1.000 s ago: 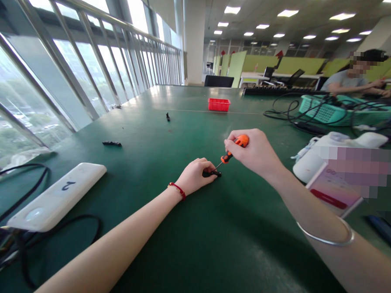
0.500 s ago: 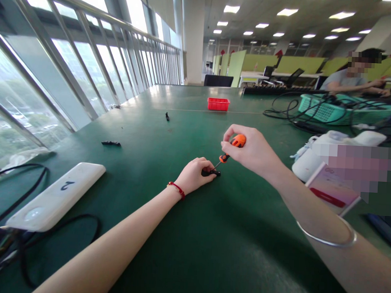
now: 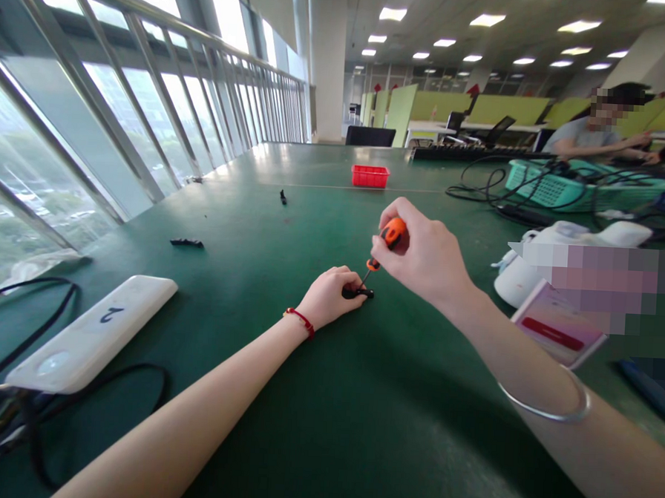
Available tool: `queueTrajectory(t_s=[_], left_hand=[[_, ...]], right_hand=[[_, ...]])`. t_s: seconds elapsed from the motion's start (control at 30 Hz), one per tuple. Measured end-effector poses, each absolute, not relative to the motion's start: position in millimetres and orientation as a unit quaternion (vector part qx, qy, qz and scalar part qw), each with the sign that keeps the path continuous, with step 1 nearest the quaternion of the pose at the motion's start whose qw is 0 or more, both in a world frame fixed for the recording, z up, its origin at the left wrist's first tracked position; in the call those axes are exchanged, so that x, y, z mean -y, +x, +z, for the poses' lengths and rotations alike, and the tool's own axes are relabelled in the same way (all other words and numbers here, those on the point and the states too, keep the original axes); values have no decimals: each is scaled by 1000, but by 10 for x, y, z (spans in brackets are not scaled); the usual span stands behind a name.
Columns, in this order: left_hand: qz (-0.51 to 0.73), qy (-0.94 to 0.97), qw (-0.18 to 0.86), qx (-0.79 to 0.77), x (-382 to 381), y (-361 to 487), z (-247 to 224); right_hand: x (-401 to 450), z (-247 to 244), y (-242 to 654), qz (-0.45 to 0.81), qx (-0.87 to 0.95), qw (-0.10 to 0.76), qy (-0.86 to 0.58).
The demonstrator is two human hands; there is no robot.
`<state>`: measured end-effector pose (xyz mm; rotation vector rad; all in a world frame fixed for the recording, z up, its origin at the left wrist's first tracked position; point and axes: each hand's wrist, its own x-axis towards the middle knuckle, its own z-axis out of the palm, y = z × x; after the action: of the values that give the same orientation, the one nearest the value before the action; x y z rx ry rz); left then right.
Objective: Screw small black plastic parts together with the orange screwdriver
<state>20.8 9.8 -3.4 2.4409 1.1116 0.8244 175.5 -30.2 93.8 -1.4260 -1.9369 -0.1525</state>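
On the green table (image 3: 288,239), my left hand (image 3: 333,297) pinches a small black part (image 3: 366,293) against the surface. My right hand (image 3: 421,250) is closed around the handle of an orange and black screwdriver (image 3: 392,232), which tilts with its shaft pointing down and left. The screwdriver's tip meets the black part beside my left fingertips; the exact contact point is too small to make out. Two other small black pieces lie apart from my hands, one (image 3: 186,242) at the left and one (image 3: 283,197) farther back.
A red bin (image 3: 370,177) stands toward the back. White power bank (image 3: 94,333) and black cables are at the left. At the right are a white bottle (image 3: 518,273), a pink and white box (image 3: 557,324) and a teal basket (image 3: 541,187) with cables. A person sits beyond.
My right hand has shifted slightly left and turned, bringing the screwdriver more upright. My left hand and the black part have stayed in place.
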Motion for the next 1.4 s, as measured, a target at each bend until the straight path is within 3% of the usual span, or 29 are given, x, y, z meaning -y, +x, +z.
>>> queueTrajectory(t_s=[0.43,0.73,0.9,1.13,1.4], left_hand=[[299,855,165,-389,-126,205,-68],[300,858,160,-385,-122,203,-65],[296,856,157,-393,-113,210,-54],[290,852,155,-407,-66,197,18],[367,832,154,-386,-46,174,35]], right_hand=[[320,918,1719,31,754,362,-548],[299,859,1687,65,742,412,-524],[270,861,1712,136,752,387,-516],[283,768,1784,109,707,512,-475],[236,-49,1884,146,735,392,-534]])
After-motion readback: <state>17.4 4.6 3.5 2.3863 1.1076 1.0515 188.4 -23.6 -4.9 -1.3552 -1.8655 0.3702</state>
